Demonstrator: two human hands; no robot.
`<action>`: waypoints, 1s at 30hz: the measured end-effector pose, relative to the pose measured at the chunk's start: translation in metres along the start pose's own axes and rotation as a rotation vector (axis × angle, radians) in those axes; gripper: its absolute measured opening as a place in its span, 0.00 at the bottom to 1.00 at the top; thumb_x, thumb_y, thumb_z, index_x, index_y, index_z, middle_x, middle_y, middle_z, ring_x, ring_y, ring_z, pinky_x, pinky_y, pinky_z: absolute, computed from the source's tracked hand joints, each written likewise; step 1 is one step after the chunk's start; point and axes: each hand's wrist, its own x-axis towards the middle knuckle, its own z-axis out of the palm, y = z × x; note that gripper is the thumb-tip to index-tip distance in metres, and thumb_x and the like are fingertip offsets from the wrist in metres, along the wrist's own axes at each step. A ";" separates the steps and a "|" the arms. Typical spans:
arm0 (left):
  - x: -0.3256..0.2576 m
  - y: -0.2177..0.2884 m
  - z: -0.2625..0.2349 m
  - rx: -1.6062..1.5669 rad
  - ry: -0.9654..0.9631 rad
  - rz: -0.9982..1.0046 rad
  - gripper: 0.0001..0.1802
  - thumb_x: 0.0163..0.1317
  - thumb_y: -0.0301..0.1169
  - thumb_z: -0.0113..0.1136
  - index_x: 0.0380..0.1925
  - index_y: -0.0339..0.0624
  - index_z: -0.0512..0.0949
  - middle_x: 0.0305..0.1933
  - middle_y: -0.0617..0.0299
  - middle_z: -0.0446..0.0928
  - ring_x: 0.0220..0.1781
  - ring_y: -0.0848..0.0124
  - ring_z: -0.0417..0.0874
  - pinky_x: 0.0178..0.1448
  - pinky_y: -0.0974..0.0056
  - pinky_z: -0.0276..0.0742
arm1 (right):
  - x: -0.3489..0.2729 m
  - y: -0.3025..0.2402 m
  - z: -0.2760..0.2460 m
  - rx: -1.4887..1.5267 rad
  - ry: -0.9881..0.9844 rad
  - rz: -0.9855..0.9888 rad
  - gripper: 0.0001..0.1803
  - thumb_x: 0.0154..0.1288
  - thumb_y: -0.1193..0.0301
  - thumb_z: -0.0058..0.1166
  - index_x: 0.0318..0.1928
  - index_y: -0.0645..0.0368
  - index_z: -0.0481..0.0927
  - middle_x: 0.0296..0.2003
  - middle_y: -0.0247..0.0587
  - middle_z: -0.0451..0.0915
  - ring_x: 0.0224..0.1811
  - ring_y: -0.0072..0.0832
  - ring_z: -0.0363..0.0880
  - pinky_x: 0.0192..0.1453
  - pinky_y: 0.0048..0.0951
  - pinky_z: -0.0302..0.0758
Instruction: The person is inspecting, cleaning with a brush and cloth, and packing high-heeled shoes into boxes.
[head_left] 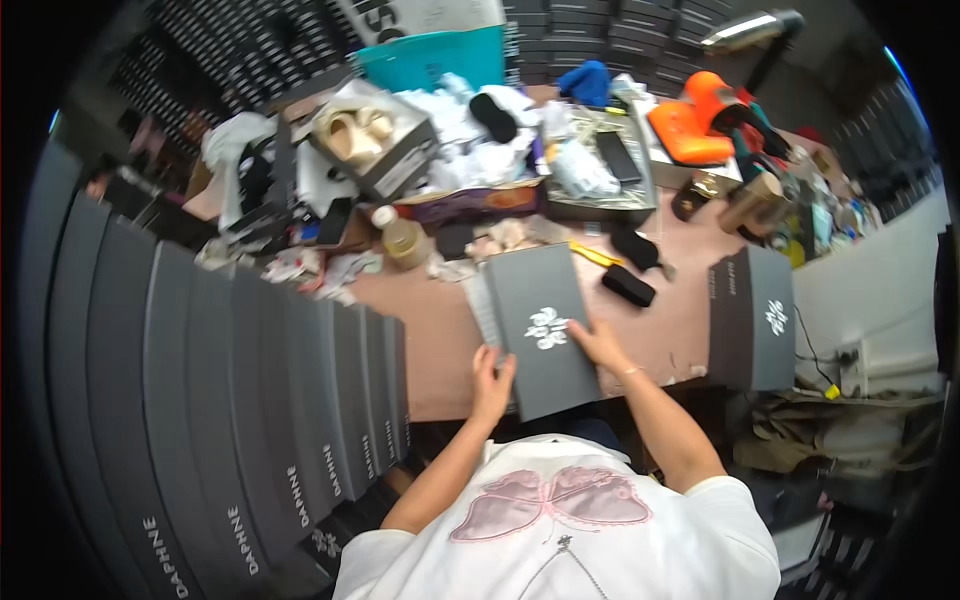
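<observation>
The grey box [550, 378] was at the frame's centre, over the table [440, 340]. The left hand [491, 388] met its left edge, fingers bent; the right hand [604, 348] overlapped its right; I couldn't tell whether either clamped. Probably light, stiff, smooth cardboard, best held by both long sides.

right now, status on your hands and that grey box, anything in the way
Left hand at left edge of grey box, right hand on its right side. White design facing up. Close by: yellow strip and black block, right of its far end.
</observation>
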 end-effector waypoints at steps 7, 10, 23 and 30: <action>0.022 0.020 -0.003 -0.143 -0.120 -0.180 0.26 0.69 0.33 0.53 0.59 0.25 0.64 0.48 0.47 0.78 0.47 0.68 0.79 0.52 0.67 0.74 | 0.018 0.022 0.002 -0.331 0.332 -0.023 0.39 0.56 0.41 0.56 0.43 0.72 0.80 0.34 0.66 0.81 0.40 0.52 0.83 0.45 0.44 0.77; 0.024 0.003 -0.006 -0.343 -0.269 -0.357 0.23 0.69 0.35 0.53 0.57 0.28 0.68 0.50 0.50 0.78 0.52 0.66 0.77 0.56 0.63 0.72 | -0.002 0.020 0.006 -0.258 0.295 -0.042 0.33 0.59 0.47 0.58 0.49 0.66 0.80 0.43 0.65 0.79 0.50 0.47 0.79 0.53 0.39 0.74; -0.069 0.230 0.150 -0.547 -0.967 0.144 0.33 0.63 0.24 0.58 0.68 0.39 0.59 0.63 0.54 0.70 0.58 0.67 0.75 0.63 0.62 0.72 | -0.229 -0.103 -0.315 0.319 0.329 -0.123 0.37 0.60 0.69 0.57 0.69 0.64 0.58 0.60 0.43 0.69 0.58 0.29 0.71 0.60 0.27 0.69; -0.097 0.194 0.149 -0.094 -0.784 0.395 0.24 0.62 0.32 0.60 0.57 0.35 0.71 0.53 0.49 0.75 0.51 0.61 0.79 0.55 0.63 0.75 | -0.279 0.000 -0.497 -0.713 0.594 0.004 0.30 0.69 0.65 0.52 0.67 0.65 0.62 0.63 0.47 0.68 0.64 0.32 0.66 0.68 0.32 0.61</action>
